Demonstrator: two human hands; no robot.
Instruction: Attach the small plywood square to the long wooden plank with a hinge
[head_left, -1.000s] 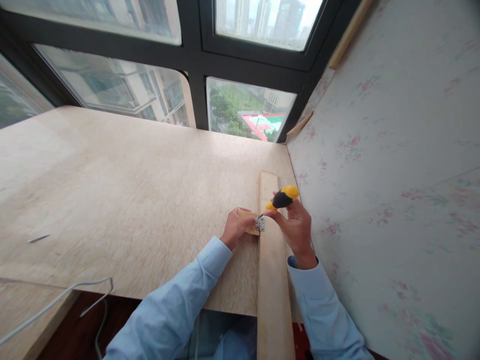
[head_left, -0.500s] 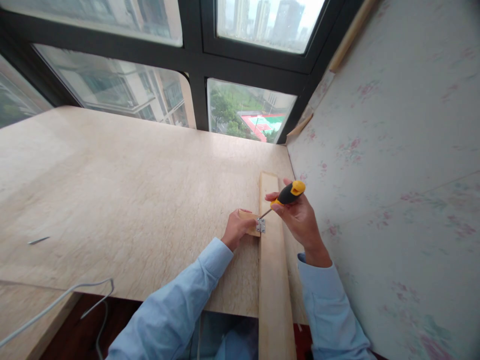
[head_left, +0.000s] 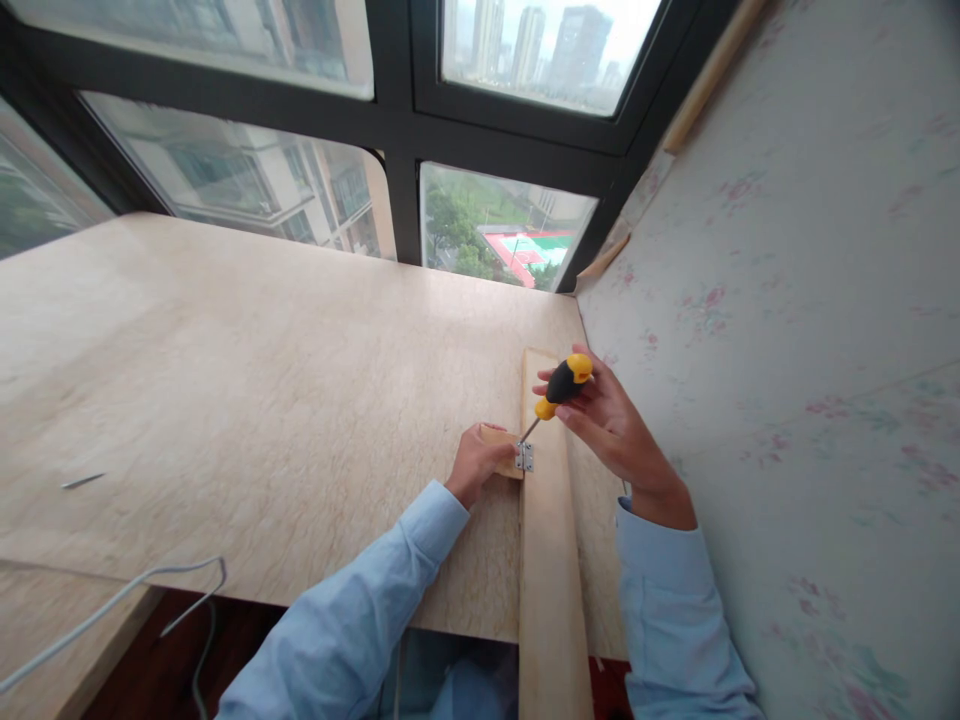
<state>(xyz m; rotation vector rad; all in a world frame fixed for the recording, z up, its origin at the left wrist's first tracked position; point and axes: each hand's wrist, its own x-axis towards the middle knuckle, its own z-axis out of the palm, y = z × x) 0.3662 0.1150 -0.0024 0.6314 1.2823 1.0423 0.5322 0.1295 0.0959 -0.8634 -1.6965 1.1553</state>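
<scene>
The hinge (head_left: 525, 457) is lying across the joint of a small wooden block (head_left: 510, 467) and a long plank (head_left: 551, 560), towards the bench's (head_left: 262, 380) right edge, between its far and near edges. The right hand (head_left: 611, 425) has just been drawing back and loosening, its fingers now spreading about the screwdriver (head_left: 566, 385), whose tip is meeting the hinge's far end. The left hand (head_left: 474, 462) is still pinching the block, so turning is probably continuing there.
</scene>
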